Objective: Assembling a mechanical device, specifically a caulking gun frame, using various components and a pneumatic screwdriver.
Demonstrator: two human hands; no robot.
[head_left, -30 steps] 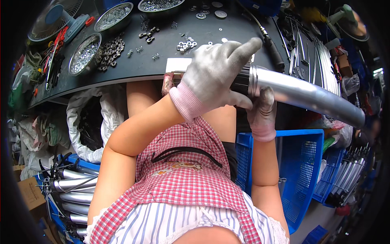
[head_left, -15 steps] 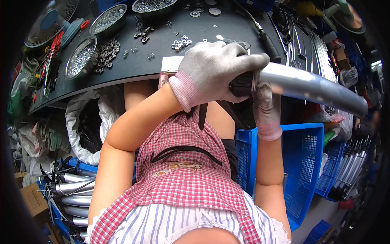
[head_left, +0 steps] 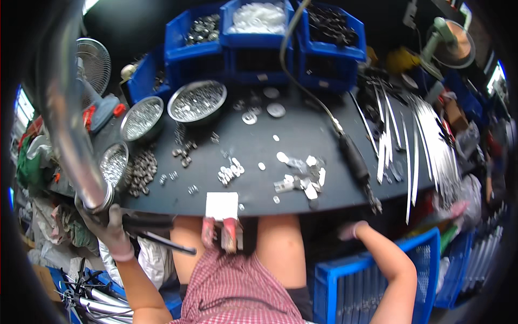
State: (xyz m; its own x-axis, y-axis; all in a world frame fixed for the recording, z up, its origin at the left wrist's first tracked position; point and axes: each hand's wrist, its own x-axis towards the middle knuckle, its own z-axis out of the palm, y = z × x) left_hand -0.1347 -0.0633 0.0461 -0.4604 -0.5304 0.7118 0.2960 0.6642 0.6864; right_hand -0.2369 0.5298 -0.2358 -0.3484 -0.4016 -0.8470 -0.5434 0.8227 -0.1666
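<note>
A shiny metal tube (head_left: 67, 124) stands tilted at the far left, its lower end beside the bench edge. My gloved left hand (head_left: 110, 229) is closed around this lower end, where black rods (head_left: 167, 243) stick out to the right. My right hand (head_left: 352, 231), blurred and in shadow, is below the bench's front edge, over the near right side and close to a blue crate (head_left: 337, 270). Its fingers cannot be made out. Between my knees a small fixture with red jaws (head_left: 229, 227) sits at the bench edge under a white square plate (head_left: 222, 206).
Metal bowls of small parts (head_left: 197, 102) stand at the back left, with blue bins (head_left: 194, 51) behind. A black hand-held power tool (head_left: 353, 156) hangs on a hose. Metal strips (head_left: 426, 146) lie at the right. Several metal tubes (head_left: 102, 299) lie at the lower left.
The tube has swung from the right to the far left, held in my left hand. My right hand has let go of it and moved lower. The view now takes in more of the bench.
</note>
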